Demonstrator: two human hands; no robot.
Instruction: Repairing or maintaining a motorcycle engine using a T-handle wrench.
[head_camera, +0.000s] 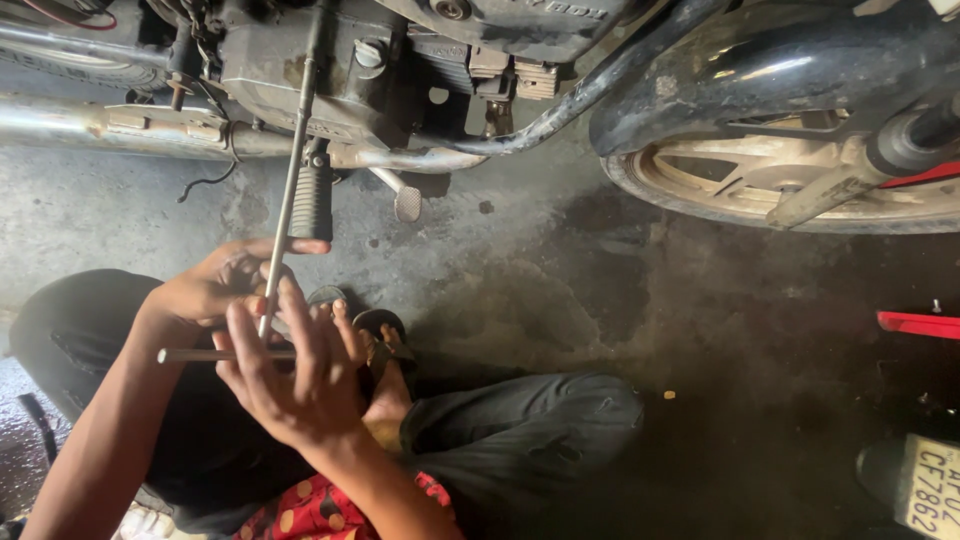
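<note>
Obs., head view, read left to right.

Person sits on the concrete floor (560, 270) beside a motorcycle, knees drawn up in dark trousers (520, 440), sandalled foot (385, 345) planted between the legs. Low posture puts the hands level with the underside of the engine.

Left hand (215, 285): fingers curled loosely round the lower part of a long T-handle wrench (290, 190), thumb stretched out toward the black rubber footpeg (312, 203). The grasp looks like a guide, keeping the shaft on line, not a hard clamp.

Wrench: thin steel shaft runs steeply up from the hands to the engine block (330, 70), its top end meeting the casing near a round bolt head; the seating itself is too small to make out. Crossbar (195, 355) sticks out horizontally to the left at the bottom, which gives turning leverage far from the cramped spot under the engine.

Right hand (295, 380): back of hand toward camera, fingers wrapped over the crossbar where it meets the shaft, closed on it. Both hands are thus on the one tool, lower end, touching each other.

Above, the chrome exhaust pipe (130, 125) runs along the left; the brake pedal (405, 200) hangs just right of the footpeg.

Further right: dark frame tube (590, 90) curves up, then the front wheel (760, 180) with pale alloy spokes under its dark mudguard (780, 70). Red part (918, 322) lies at the far right edge, number plate (925, 485) in the lower corner, both well apart from the hands.
</note>
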